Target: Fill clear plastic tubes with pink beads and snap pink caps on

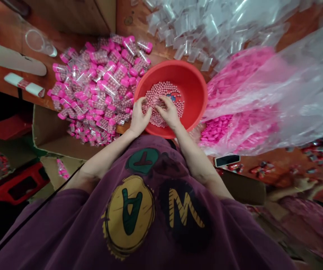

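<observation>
Both my hands are over a red plastic bowl (195, 101) holding small round pink beads (164, 88). My left hand (140, 118) is at the bowl's left side, its thumb and fingers curled toward each other. My right hand (168, 112) faces it above the beads, thumb and fingertips bent in a pinch. The fingertips hide whatever may be between them; a small clear shape seems to lie there, too faint to name. A blue patch (171, 97) shows among the beads. Left of the bowl lies a heap of clear little bottles (102, 82) with pink caps, filled with beads.
Clear empty containers (189, 33) spread at the back. Right of the bowl, a plastic bag (242, 86) holds pink caps (217, 129). A phone (227, 160) lies near the table edge. A cardboard box (57, 135) stands front left. Another person's hand (304, 185) shows at right.
</observation>
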A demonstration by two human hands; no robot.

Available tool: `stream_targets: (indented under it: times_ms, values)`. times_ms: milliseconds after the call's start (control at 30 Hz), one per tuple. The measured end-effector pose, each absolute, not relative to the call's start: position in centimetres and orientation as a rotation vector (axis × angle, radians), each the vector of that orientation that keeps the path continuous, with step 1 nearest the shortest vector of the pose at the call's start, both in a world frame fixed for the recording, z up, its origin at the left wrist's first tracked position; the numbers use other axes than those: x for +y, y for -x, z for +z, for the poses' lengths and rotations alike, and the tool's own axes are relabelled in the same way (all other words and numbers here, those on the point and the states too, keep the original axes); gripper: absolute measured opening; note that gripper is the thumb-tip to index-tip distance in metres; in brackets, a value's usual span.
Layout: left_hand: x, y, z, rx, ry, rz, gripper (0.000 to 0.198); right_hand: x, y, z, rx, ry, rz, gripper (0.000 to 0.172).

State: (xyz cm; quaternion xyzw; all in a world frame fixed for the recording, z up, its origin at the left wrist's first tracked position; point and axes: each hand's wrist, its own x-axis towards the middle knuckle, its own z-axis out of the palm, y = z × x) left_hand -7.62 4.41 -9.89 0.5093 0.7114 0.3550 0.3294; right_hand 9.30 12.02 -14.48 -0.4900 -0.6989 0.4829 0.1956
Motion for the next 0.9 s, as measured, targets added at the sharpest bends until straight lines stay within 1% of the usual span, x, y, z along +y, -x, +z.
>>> stream_targets:
  times_ms: [67, 167, 233, 267, 333, 433, 533, 700, 900]
  values:
    - [5.9, 6.6, -9.6, 1.722, -1.183, 0.958, 0.037, 10.8, -9.5, -13.5, -1.839, 1.388, 1.342, 0.045]
    - [8.0, 5.6, -9.2, 1.502, -1.067, 0.950, 0.025, 9.6, -10.2, -11.9, -1.687, 1.447, 1.337, 0.056]
    - [9.0, 5.5, -8.6, 1.405, -1.017, 0.918, 0.025, 9.4, -11.5, -10.4, -1.653, 1.438, 1.349, 0.065]
    - [9.2, 5.6, -8.1, 1.348, -1.001, 0.889, 0.028, 9.4, -12.4, -9.4, -1.655, 1.420, 1.353, 0.067]
    - [9.4, 5.8, -6.9, 1.223, -0.985, 0.824, 0.035, 9.6, -14.2, -7.0, -1.679, 1.382, 1.341, 0.063]
    - [9.4, 5.8, -4.7, 1.073, -0.985, 0.741, 0.048, 9.8, -16.2, -3.2, -1.792, 1.313, 1.290, 0.049]
    - [9.2, 5.3, -2.8, 0.961, -0.965, 0.699, 0.054, 9.7, -16.9, -0.8, -1.949, 1.220, 1.273, 0.042]
    - [8.4, 4.9, -1.3, 0.926, -0.851, 0.699, 0.051, 9.0, -17.1, -0.7, -1.922, 1.198, 1.407, 0.042]
    - [7.7, 5.4, -0.8, 0.954, -0.777, 0.695, 0.049, 8.5, -17.1, -0.9, -1.786, 1.204, 1.558, 0.036]
